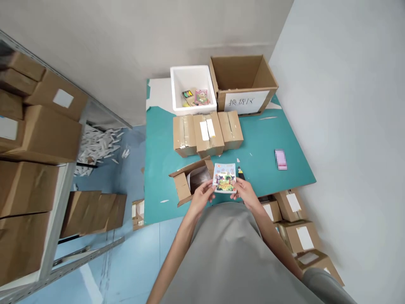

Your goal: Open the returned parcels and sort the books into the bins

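Both my hands hold a small colourful picture booklet [225,177] above the near edge of the teal table [265,143]. My left hand [202,197] grips its left side and my right hand [245,193] grips its right side. Just left of the booklet lies an opened small cardboard box [190,179] with its flaps spread. A dark marker [240,171] lies right beside the booklet on the table.
Three taped cardboard boxes [207,133] stand in a row mid-table. Behind them are a white foam box [192,86] with colourful items and an open carton with a white label [243,82]. A purple item [280,159] lies right. Shelves of boxes [34,139] stand left; small cartons [297,219] sit under the table's right side.
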`<state>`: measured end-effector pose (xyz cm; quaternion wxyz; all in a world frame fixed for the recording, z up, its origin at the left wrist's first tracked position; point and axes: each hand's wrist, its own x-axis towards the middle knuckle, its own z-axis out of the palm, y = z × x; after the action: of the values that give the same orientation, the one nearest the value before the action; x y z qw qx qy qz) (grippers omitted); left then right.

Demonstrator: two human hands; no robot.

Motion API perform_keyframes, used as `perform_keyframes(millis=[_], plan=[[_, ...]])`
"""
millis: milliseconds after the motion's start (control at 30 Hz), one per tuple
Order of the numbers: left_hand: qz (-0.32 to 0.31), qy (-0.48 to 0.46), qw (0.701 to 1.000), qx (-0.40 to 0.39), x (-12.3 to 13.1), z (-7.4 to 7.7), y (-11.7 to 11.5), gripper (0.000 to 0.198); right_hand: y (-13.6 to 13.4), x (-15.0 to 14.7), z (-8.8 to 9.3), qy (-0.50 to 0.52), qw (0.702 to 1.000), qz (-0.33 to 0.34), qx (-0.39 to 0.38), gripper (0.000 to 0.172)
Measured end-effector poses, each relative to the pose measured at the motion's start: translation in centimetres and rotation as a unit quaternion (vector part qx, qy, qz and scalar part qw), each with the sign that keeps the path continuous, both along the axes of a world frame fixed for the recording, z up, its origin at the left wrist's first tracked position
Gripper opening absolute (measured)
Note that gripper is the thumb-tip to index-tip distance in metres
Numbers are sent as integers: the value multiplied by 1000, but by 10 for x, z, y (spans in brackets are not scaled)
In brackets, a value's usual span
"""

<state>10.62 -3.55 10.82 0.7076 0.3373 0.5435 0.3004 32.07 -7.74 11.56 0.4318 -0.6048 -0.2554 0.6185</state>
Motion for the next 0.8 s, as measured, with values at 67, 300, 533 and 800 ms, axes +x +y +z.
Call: perform_keyframes(millis=[67, 300, 533, 800], plan=[[-8, 12, 1000, 12, -4, 2, 13, 83, 15, 0, 1, 10, 1000, 22, 2, 69], [123, 33, 938, 322, -9, 122, 140, 68, 164, 2, 95, 21, 969, -19, 244, 77], [151, 119, 863, 468, -45, 149, 133, 51, 173, 5, 98, 20, 973, 50, 226, 62], [212, 245, 919, 224, -83, -1, 30, 48, 68, 12, -28, -67, 995, 73, 22, 53]])
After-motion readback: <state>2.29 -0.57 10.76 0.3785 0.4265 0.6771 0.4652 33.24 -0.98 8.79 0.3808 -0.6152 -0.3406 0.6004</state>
